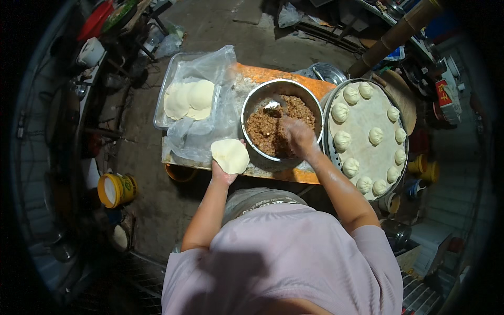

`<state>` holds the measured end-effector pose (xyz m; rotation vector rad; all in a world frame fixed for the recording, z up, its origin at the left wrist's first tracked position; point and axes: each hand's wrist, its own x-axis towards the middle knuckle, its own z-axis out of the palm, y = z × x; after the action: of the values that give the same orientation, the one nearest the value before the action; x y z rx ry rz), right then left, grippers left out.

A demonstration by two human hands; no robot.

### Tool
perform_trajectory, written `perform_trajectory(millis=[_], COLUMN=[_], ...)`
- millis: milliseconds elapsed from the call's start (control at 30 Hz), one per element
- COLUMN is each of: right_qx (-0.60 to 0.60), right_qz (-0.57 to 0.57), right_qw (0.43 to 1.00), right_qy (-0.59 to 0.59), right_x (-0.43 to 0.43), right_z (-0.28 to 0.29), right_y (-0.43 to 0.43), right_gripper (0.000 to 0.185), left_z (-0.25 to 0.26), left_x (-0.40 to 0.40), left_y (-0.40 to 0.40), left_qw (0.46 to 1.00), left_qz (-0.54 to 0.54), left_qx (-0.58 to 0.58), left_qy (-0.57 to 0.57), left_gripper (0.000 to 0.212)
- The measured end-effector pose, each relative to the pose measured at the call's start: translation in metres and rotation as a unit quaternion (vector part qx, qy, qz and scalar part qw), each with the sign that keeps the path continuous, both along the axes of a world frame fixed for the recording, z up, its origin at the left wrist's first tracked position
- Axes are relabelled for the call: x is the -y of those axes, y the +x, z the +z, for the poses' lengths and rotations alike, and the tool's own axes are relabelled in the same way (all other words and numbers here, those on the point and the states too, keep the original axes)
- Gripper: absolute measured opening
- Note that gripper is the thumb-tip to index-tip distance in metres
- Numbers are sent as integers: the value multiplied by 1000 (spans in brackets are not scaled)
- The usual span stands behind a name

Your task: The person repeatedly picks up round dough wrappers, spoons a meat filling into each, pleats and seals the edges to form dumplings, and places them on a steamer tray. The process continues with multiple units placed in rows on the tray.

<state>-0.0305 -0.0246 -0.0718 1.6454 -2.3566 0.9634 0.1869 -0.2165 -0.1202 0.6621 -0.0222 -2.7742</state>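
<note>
My left hand (223, 175) holds up a round dough wrapper (230, 156) at the table's near edge, the thumb and fingers mostly hidden beneath it. Inside a steel bowl (243, 132) of brown minced filling (260, 132), my right hand (298, 136) is blurred, its fingers down at the filling. A shiny metal piece (272, 105), perhaps part of a spoon, shows beyond those fingers; whether I grip it is unclear. To the left, overlapping dough wrappers (193, 98) lie in a clear plastic tray (159, 110), partly under a plastic sheet (224, 75).
Right of the bowl, a round steamer tray (364, 130) carries several pleated buns (376, 136). An orange-topped table (271, 73) supports the bowl. A bamboo pole (388, 43) rises behind the steamer. On the floor at left sits a yellow bucket (128, 189).
</note>
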Motion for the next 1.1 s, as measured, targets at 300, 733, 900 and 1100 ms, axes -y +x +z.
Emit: perform_trajectory(millis=[300, 733, 900, 1100], right_qx=[70, -14, -10, 58], right_qz=[104, 105, -56, 110], right_qw=[992, 989, 998, 990], right_qy=[21, 103, 12, 64], right_x=[8, 1, 28, 7], right_z=[0, -10, -14, 7], right_y=[19, 6, -31, -6], right_gripper=[25, 25, 24, 17], left_z=[5, 37, 41, 59], left_x=[0, 5, 7, -7], left_y=[7, 28, 24, 8], left_qw=[999, 997, 996, 990], left_qz=[10, 56, 30, -15], left_qx=[-1, -37, -52, -123], left_qy=[-34, -44, -66, -65], left_gripper=[53, 59, 59, 62])
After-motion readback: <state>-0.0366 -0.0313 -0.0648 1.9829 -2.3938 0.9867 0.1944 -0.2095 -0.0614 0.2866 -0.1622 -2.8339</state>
